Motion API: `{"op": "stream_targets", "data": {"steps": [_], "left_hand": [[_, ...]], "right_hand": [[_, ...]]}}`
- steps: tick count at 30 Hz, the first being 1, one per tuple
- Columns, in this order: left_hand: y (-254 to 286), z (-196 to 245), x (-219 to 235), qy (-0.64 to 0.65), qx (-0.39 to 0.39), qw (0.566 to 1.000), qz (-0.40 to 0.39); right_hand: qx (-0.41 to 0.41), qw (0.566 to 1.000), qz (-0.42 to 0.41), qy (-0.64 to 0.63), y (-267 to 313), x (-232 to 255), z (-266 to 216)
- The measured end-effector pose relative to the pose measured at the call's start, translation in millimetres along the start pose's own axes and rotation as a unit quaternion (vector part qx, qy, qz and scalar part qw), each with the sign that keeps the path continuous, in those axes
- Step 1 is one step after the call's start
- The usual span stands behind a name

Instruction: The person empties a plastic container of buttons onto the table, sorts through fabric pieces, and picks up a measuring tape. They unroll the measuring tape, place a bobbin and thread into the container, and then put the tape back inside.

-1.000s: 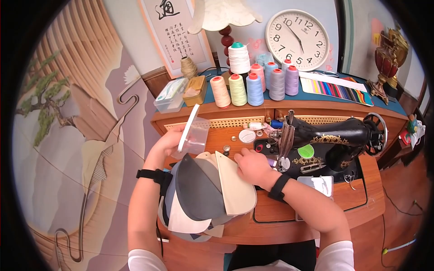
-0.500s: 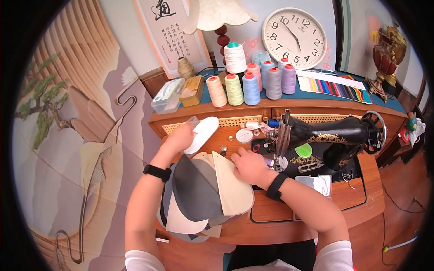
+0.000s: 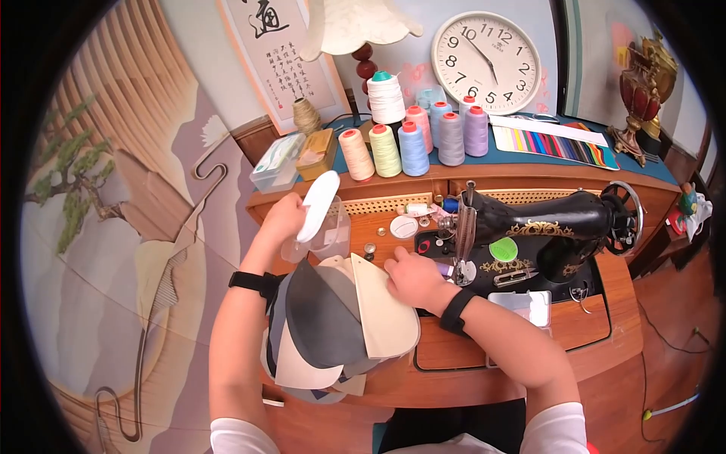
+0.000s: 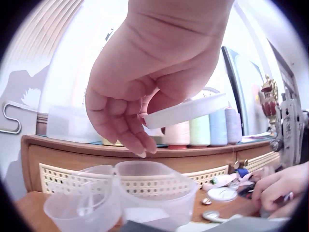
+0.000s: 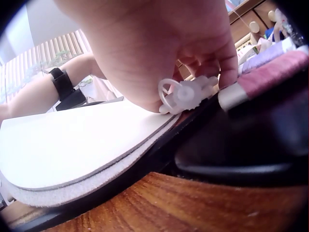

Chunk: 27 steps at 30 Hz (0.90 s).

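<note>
One white lid (image 3: 318, 206) sits pinched in the left grip (image 3: 283, 219), above two clear cups (image 4: 159, 207); the right grip (image 3: 417, 280) bends beside one plastic piece (image 5: 189, 95), hold unclear.

The right hand (image 5: 164, 48) filled the top of the frame, fingers bent. At the centre, a cloudy plastic piece (image 5: 188, 96) with a ring sat under it; whether it was gripped was unclear. White sheets (image 5: 77, 150) lay stacked at left, a pink spool (image 5: 277, 75) and a purple spool (image 5: 265, 58) at right, brown wood (image 5: 193, 208) along the bottom.
</note>
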<state>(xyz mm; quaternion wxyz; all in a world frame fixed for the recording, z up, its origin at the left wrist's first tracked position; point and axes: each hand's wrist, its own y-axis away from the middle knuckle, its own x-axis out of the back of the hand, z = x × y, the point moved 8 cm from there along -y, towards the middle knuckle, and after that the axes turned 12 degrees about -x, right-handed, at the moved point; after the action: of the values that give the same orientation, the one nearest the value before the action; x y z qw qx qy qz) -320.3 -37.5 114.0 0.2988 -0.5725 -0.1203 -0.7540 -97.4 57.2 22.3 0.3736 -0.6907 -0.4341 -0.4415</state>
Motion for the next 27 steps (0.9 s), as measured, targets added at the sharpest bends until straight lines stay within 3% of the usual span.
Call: {"op": "stream_targets", "data": {"steps": [4,9,15,21,23,24,26,27], "left_hand": [[15.4,-17.7,-1.6,-0.139,0.083,0.987,0.0],[15.6,-14.8,-15.1,-0.134,0.072,0.988,-0.026],[18.4,9.6,-10.3,-0.13,0.052,0.989,-0.042],[17.0,23.3,-16.7,-0.061,-0.016,0.998,-0.01],[16.7,35.4,-19.3,-0.146,-0.085,0.985,-0.029],[17.6,34.4,-20.8,-0.144,-0.085,0.985,-0.029],[19.2,30.8,-8.0,-0.067,-0.071,0.992,0.077],[18.4,33.1,-4.7,-0.067,-0.072,0.992,0.076]], "right_hand": [[0.001,1.0,0.004,0.004,0.0,1.2,0.7],[-0.001,1.0,-0.009,0.005,3.0,2.3,0.6],[0.0,1.0,-0.015,0.013,1.7,1.8,0.4],[-0.009,1.0,-0.022,0.011,0.7,2.4,0.6],[-0.008,1.0,-0.023,0.011,0.5,1.9,0.8],[-0.007,1.0,-0.023,0.011,0.6,2.3,0.6],[-0.004,1.0,-0.024,0.014,0.0,4.5,0.2],[-0.003,1.0,-0.025,0.017,-0.3,6.2,-0.2]]}}
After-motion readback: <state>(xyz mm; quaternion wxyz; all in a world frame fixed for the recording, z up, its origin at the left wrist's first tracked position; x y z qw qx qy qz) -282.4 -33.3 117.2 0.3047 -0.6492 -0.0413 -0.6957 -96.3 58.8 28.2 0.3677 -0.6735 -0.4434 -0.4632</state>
